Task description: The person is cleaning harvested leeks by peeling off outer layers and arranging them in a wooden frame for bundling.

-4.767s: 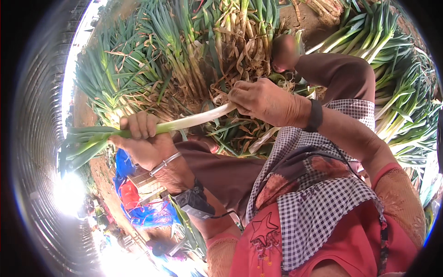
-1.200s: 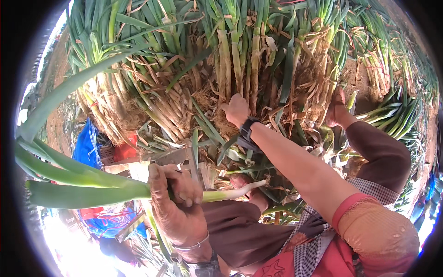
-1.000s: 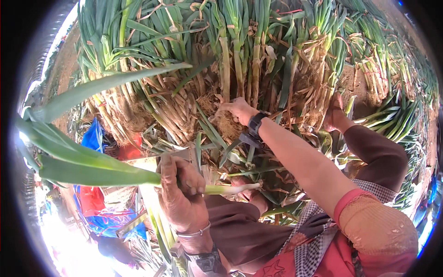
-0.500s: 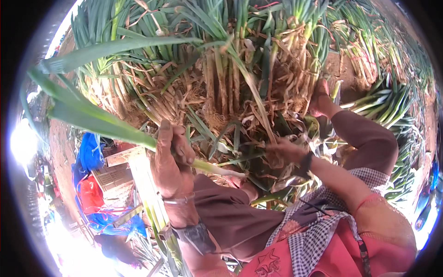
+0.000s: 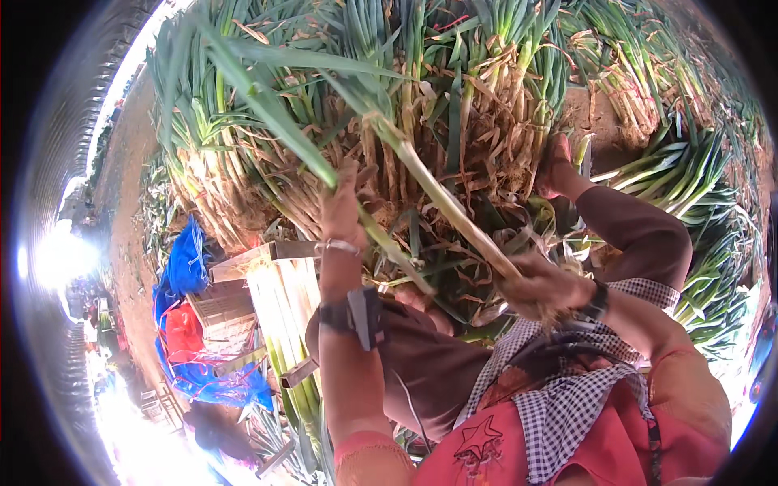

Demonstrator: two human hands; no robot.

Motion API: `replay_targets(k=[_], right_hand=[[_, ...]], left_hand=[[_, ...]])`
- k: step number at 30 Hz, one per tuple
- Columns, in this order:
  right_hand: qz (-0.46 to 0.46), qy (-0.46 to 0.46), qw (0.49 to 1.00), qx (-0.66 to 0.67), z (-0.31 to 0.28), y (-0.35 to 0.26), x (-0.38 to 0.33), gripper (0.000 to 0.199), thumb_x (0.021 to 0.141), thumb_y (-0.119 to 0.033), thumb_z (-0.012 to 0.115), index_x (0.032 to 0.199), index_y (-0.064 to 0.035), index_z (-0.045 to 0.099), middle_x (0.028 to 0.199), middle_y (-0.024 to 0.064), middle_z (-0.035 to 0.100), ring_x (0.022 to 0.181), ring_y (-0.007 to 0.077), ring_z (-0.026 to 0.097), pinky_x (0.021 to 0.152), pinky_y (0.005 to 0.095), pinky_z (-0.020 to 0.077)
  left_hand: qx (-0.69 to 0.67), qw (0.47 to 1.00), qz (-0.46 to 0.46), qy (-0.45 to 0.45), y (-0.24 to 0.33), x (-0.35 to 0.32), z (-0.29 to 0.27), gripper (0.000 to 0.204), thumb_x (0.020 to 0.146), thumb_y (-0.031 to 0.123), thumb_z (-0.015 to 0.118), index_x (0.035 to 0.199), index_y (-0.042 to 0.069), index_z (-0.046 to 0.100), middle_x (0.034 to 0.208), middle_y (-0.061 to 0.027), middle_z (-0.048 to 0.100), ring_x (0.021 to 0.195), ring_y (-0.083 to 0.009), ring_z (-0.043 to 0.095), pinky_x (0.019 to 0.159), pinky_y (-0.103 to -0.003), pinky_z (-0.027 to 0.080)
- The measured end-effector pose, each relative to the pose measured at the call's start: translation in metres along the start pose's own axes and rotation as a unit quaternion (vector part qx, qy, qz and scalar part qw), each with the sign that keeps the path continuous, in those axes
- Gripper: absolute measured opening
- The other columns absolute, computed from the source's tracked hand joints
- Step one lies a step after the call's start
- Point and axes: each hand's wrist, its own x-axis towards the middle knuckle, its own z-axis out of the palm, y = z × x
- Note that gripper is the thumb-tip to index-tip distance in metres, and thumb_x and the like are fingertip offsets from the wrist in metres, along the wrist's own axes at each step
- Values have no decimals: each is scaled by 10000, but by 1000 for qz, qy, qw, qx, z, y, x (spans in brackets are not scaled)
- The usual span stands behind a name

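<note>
My left hand (image 5: 344, 212) is closed around a leek (image 5: 397, 257), whose white end points down toward my lap while its green leaves rise up and to the left. Lower on the right, my right hand (image 5: 547, 285) grips a second leek (image 5: 454, 212) near its root end. That one has a dry, brownish stalk and slants up to the left, its leaves reaching over the standing leeks (image 5: 389, 154) in front of me. Stringy roots hang beneath the right hand. Leaf scraps (image 5: 478, 300) lie between my legs.
At my left are a wooden frame (image 5: 298, 249) holding pale-stemmed leeks (image 5: 288, 324), a blue bag (image 5: 188, 257) and a red bag (image 5: 185, 330). More leeks (image 5: 681, 182) lie in a heap on the right, past my bare foot (image 5: 554, 168).
My left hand has moved forward and slightly right with its leek. The right hand has come back toward my body, drawing the brownish leek's root end out of the pile.
</note>
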Motion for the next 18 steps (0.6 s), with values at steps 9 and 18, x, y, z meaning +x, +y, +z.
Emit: replay_targets(k=[9,18], right_hand=[[115,-29,929,-350,-26,14,-71,297,935,-299,620,1054,-41,534,860,71,546,707,150,523,623,317,427],[-299,235,848,-369,1,-53,80,299,868,-164,676,1074,23,567,920,106,628,800,168,598,708,301,496]], left_hand=[[-130,989,-21,-61,4,-16,36,185,870,292,720,916,148,613,689,35,549,510,-73,448,436,-211,308],[-149,979,106,-89,13,-53,49,186,863,178,723,956,106,579,771,30,534,608,-77,468,481,-219,348]])
